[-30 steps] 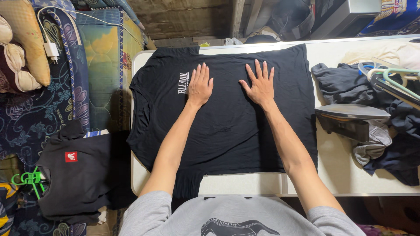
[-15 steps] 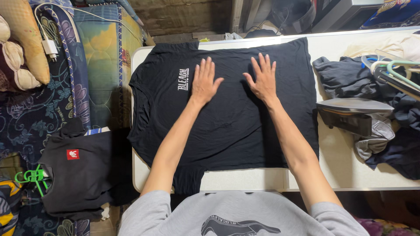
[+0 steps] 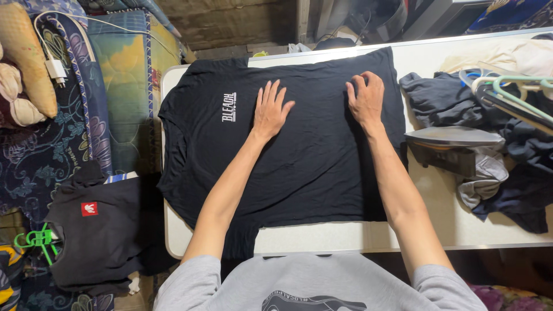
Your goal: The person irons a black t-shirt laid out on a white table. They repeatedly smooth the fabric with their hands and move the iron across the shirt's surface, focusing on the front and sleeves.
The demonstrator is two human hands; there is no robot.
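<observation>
A black t-shirt (image 3: pixel 305 167) with small white lettering near its left side lies spread flat on a white table (image 3: pixel 403 233). My left hand (image 3: pixel 271 110) rests flat on the shirt's upper middle, fingers apart. My right hand (image 3: pixel 366 99) sits near the shirt's upper right corner with its fingers curled down onto the cloth. Whether it pinches the fabric is unclear.
A clothes iron (image 3: pixel 452 148) stands on the table just right of the shirt. Behind it lies a heap of dark clothes (image 3: pixel 518 173) with pale green hangers (image 3: pixel 512 86). Left of the table are a patterned mattress (image 3: pixel 115 86), a black shirt with a red patch (image 3: pixel 95 230) and a white charger (image 3: pixel 56 68).
My right hand slid rightward toward the shirt's upper right corner and its fingers curled. My left hand stayed roughly in place, flat on the cloth.
</observation>
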